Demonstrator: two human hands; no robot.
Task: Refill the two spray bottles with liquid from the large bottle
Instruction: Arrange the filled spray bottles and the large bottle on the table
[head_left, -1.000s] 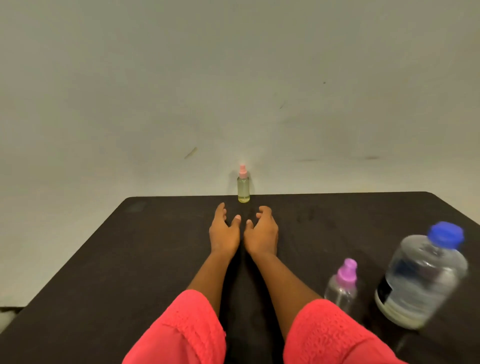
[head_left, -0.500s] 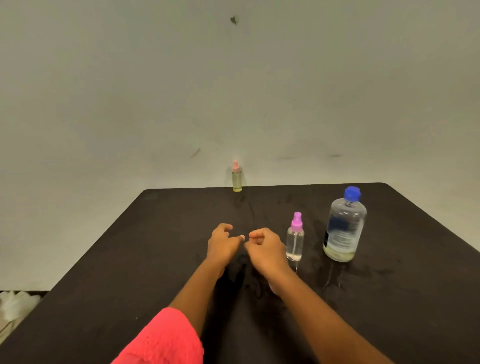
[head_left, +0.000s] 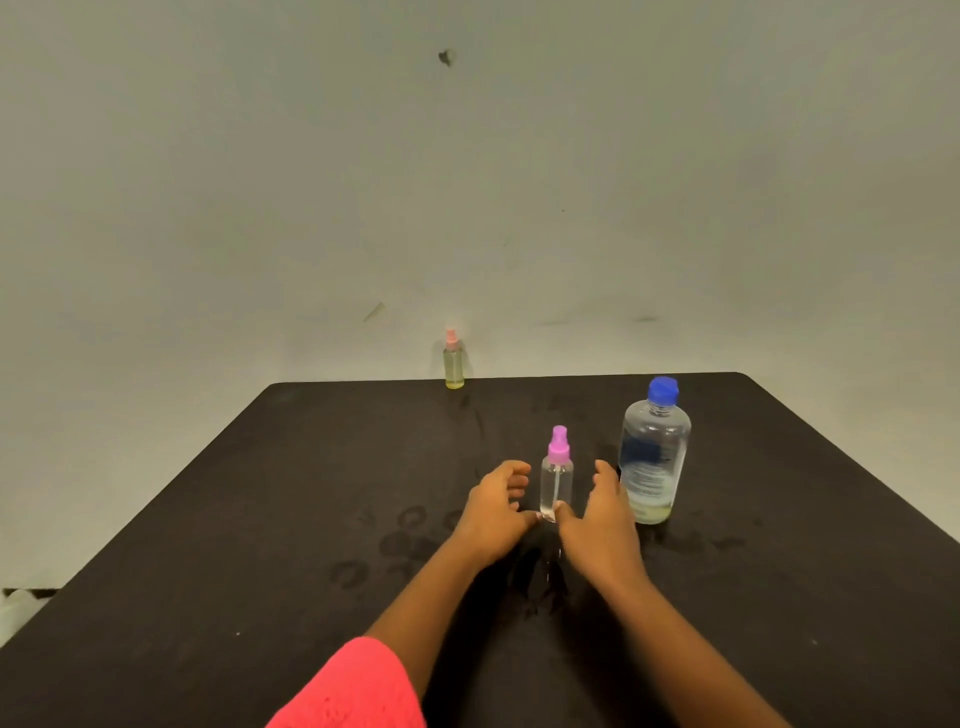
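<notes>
Plain grey wall behind; dark table with faint ring marks.

Left hand and right hand now flank the purple-capped spray bottle, one on each side. Half a second ago they sat knuckle to knuckle, loosely curled, just left of it. They have since parted and moved up to it.

Reading: the approach to the first bottle is under way. Nothing is uncapped or poured yet.

Pose: both forearms reach forward, palms turned in toward the bottle, fingers loosely curved and spread, holding nothing. The thumb tips lie at the bottle's base; I cannot confirm contact.

The spray bottle stands upright, cap on. The large blue-capped bottle stands upright just right of the right hand, capped. The pink-capped spray bottle stands at the far edge, well apart.
</notes>
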